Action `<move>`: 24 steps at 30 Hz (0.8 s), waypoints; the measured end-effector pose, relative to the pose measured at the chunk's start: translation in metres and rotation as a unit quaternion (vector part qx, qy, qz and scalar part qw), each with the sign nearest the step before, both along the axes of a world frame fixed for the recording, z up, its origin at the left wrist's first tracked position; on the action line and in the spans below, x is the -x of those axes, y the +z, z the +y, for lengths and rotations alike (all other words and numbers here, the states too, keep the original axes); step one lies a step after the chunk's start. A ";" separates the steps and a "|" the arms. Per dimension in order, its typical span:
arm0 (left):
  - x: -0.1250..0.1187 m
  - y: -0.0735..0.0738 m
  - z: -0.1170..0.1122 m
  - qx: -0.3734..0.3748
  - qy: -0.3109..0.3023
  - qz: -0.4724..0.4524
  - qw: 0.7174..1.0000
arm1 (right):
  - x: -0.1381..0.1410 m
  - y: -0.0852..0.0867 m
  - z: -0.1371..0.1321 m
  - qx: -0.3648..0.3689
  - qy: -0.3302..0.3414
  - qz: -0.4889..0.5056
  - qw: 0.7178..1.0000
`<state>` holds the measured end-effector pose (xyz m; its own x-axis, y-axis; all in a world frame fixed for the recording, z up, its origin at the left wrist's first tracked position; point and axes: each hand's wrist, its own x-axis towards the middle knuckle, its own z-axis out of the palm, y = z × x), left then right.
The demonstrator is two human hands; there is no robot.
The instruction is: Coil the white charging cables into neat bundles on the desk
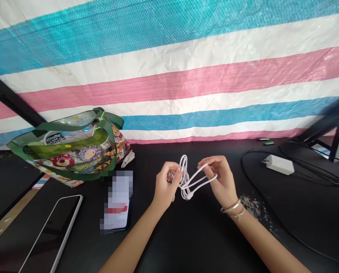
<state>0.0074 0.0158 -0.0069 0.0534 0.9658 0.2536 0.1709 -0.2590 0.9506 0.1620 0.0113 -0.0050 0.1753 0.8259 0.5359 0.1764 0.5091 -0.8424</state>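
Between my two hands, a white charging cable is looped in a loose bundle above the black table. My left hand is closed, thumb and fingers pinching the left side of the bundle. My right hand grips loops pulled out to the right, with the thumb against the fingers. A white plug end of the cable hangs at the bottom of the bundle. Part of the cable is hidden behind my left fingers. Bracelets circle my right wrist.
To the left lie a lit phone and a white-edged tablet; a green-handled cartoon bag stands behind them. A white power adapter and black cables lie right, near small scattered bits. A striped tarp hangs behind.
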 end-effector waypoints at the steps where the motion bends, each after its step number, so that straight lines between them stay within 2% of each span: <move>1: 0.000 0.000 0.000 -0.001 0.001 -0.004 1.000 | 0.000 0.001 0.000 0.012 0.011 0.029 0.999; 6: -0.001 0.001 -0.001 -0.028 -0.019 0.002 0.999 | -0.001 0.003 0.003 0.060 0.050 0.101 0.992; 11: -0.003 -0.001 -0.005 -0.049 -0.050 0.022 0.997 | -0.002 0.001 0.005 0.098 0.058 0.067 0.991; 18: -0.003 -0.006 -0.005 -0.068 -0.056 0.046 0.995 | 0.001 0.001 0.003 0.130 0.128 0.009 0.983; 24: -0.002 -0.002 -0.005 -0.060 -0.047 0.048 0.996 | 0.000 -0.001 0.006 0.104 0.080 -0.011 0.991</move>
<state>0.0097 0.0105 -0.0091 0.1727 0.9186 0.3556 0.2296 -0.3886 0.8923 0.1621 0.0172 -0.0060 0.0232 0.9355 0.3526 0.1271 0.3471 -0.9292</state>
